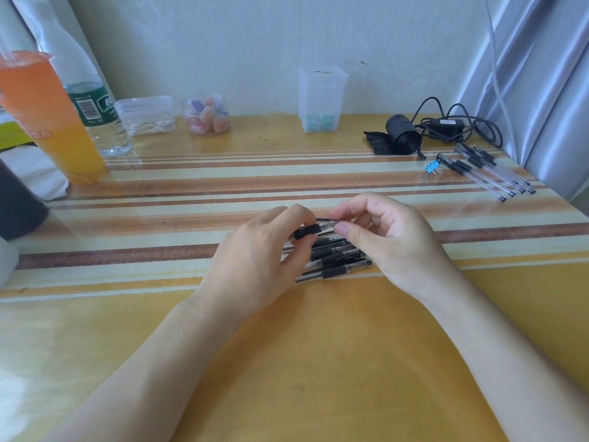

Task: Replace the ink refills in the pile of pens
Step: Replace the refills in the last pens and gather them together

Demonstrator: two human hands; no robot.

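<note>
A pile of clear pens with black grips [334, 260] lies on the striped table [191, 186] just beyond my hands. Above the pile I hold one pen [322, 227] between both hands. My left hand [261, 250] grips its black rubber section with thumb and fingers. My right hand [389, 237] pinches the clear tip end between thumb and forefinger. Much of the held pen's barrel is hidden under my left fingers. A second group of several capped pens [487, 170] lies at the far right of the table.
A tall orange drink cup [47, 116] and a water bottle [92, 103] stand at the far left. Along the wall sit a cotton-swab box [146, 116], a jar of erasers [207, 116], a clear plastic box [322, 100], a black roll [401, 135] with a cable, and a blue binder clip [432, 169].
</note>
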